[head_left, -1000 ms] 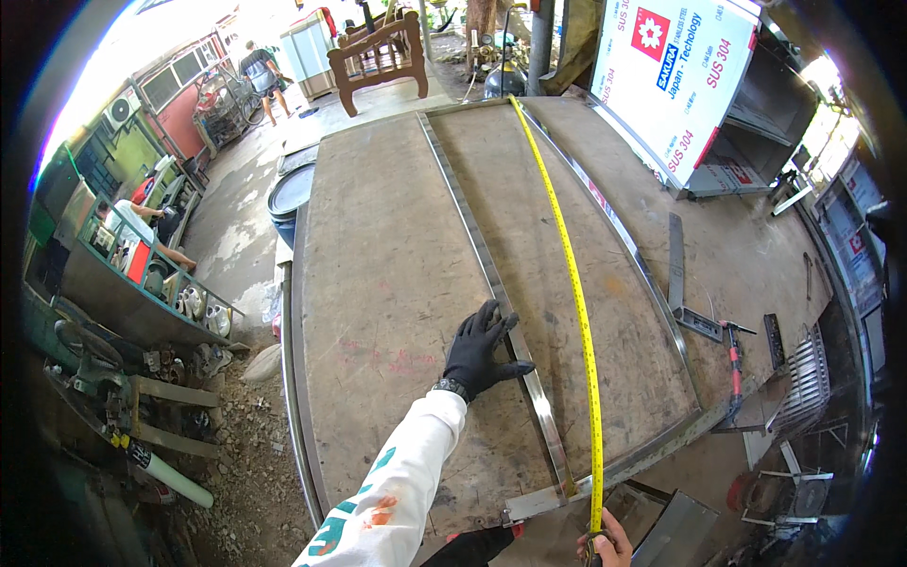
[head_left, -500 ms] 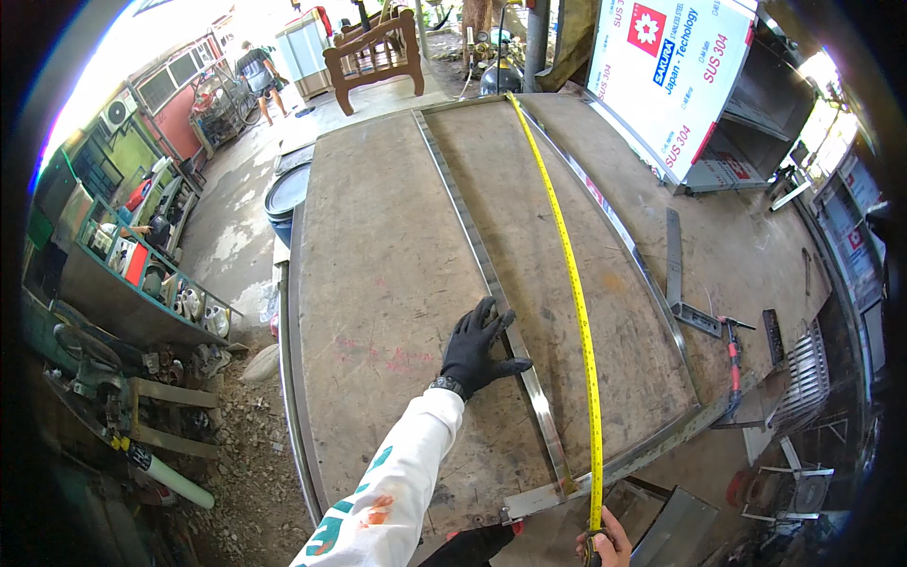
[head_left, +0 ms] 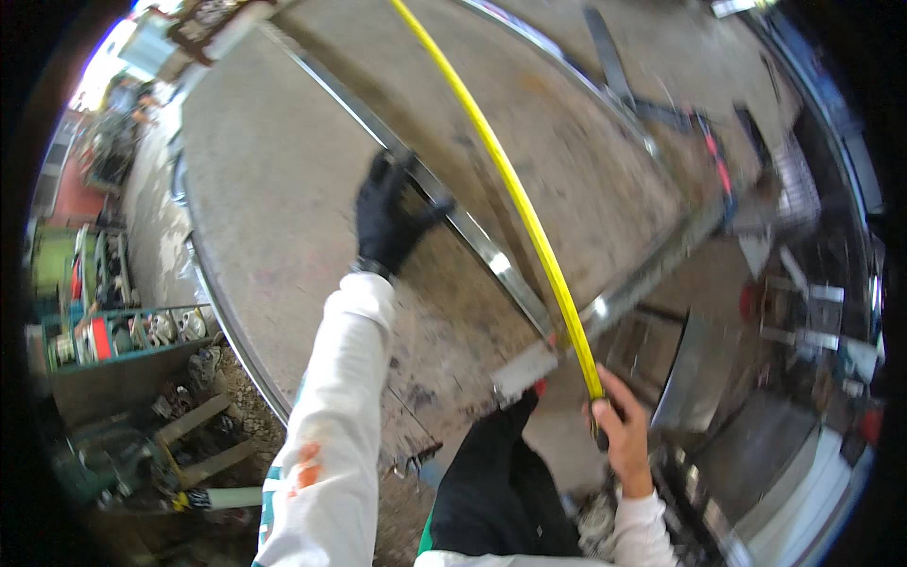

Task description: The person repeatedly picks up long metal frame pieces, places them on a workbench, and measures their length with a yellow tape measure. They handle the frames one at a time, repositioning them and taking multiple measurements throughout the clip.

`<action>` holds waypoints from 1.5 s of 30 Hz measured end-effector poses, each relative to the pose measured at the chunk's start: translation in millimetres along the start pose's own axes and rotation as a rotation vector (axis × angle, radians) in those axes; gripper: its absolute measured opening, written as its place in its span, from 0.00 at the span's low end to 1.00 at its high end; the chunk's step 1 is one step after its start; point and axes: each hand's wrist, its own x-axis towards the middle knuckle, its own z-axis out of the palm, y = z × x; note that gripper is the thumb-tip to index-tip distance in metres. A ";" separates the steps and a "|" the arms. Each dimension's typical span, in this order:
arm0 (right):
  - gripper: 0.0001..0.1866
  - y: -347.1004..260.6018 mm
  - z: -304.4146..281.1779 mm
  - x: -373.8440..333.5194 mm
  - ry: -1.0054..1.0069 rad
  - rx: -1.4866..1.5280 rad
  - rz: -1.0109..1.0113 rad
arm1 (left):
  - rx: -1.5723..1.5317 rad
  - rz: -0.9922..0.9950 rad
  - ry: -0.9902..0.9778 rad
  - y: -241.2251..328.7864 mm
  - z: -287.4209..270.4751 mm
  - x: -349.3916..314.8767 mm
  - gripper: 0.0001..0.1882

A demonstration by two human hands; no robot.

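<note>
My left hand (head_left: 392, 208), in a black glove, lies on a long shiny metal bar (head_left: 468, 227) on the worn workbench (head_left: 274, 180). Its thumb and fingers straddle the bar, spread apart. Beyond the bench's near edge, my bare right hand (head_left: 624, 430) is closed around a tape measure (head_left: 600, 425), whose case is mostly hidden by the fingers. From it the yellow blade (head_left: 515, 184) runs out across the bench, to the right of the bar, and leaves the picture at the top. A second metal strip (head_left: 567, 66) lies farther right.
A dark metal square (head_left: 619, 80) and a red-handled tool (head_left: 715, 156) lie on the bench's right side. Along the near edge runs a metal rail (head_left: 652, 260). Shelves with tools (head_left: 142, 331) stand at left; a metal sheet (head_left: 699, 378) is below the bench at right.
The view has tilted down and turned, so more of my legs and right arm shows. My right hand still holds the tape measure; the left stays on the bar.
</note>
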 end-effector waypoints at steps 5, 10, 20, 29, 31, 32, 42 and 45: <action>0.27 11.8 10.8 1.1 0.061 -0.098 -0.097 | 0.073 0.082 0.015 2.5 6.1 -0.2 0.40; 0.27 22.9 29.9 4.7 0.168 -0.225 -0.275 | 0.193 0.136 -0.054 0.8 9.1 0.1 0.37; 0.29 29.4 39.8 6.4 0.313 -0.412 -0.352 | 0.082 0.157 0.003 -14.0 14.0 1.8 0.37; 0.31 32.7 41.6 5.1 0.304 -0.475 -0.387 | -0.055 0.068 -0.023 -3.2 12.8 -3.1 0.36; 0.32 33.1 41.5 5.6 0.305 -0.479 -0.383 | -0.050 0.046 -0.020 -1.6 13.1 -3.3 0.36; 0.32 33.2 41.5 5.7 0.305 -0.478 -0.381 | -0.072 0.034 -0.020 -1.6 13.2 -3.2 0.35; 0.31 33.3 41.4 5.8 0.310 -0.481 -0.378 | -0.044 0.103 -0.032 -20.3 17.6 1.0 0.40; 0.30 35.2 39.3 4.6 0.290 -0.440 -0.357 | 0.012 0.155 -0.020 -20.9 17.6 0.7 0.40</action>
